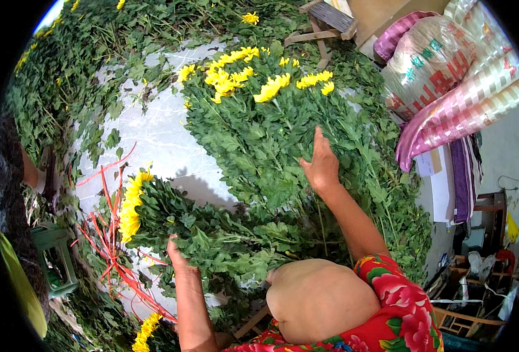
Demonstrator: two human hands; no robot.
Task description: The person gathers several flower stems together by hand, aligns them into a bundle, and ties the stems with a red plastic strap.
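Observation:
My left hand (179, 255) is around a bunch of yellow chrysanthemums (132, 204), whose heads point left and whose leafy stems (237, 240) run right across my lap. Most of its fingers are hidden under the leaves. Over a larger heap of cut chrysanthemums (259, 145) is my right hand (323, 165), with index finger and thumb spread among the foliage and no stem visibly in its grasp. The heap's yellow heads (270, 88) lie at its far end. Just left of the held bunch, red plastic ties (110, 251) lie loosely together.
Stripped leaves and stems (123, 48) litter the pale floor (158, 127). A folding stool (321, 26) stands beyond the heap. At right are a stuffed plastic sack (431, 66) and pink striped rolls (466, 119). Another person's leg (29, 169) and a green plastic stool (57, 257) are at left.

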